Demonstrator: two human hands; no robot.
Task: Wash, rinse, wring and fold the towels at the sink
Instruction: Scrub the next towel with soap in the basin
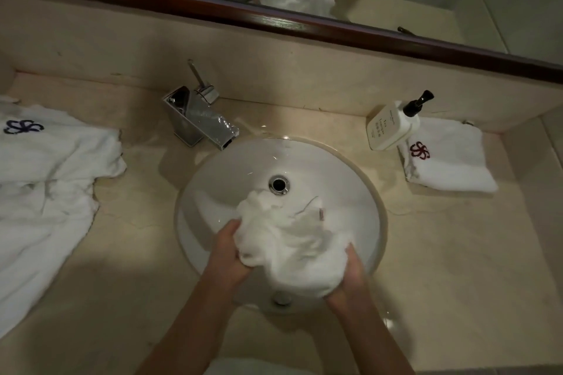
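Lying across the left of the beige stone surface [426,253]: a rumpled white terry robe [45,192] bearing a blue emblem. Sitting sunk in the middle: a round, glossy white sink [219,179] under a square chrome tap [198,119]. Being bunched over the sink's near side: a white towel [289,240], seemingly soft, limp and water-heavy, best taken by opposite ends for wringing. Clamping its two sides: left hand [228,256] and right hand [350,274]. Resting at right: a folded towel [447,167] and, on its corner, a soap bottle [390,128].
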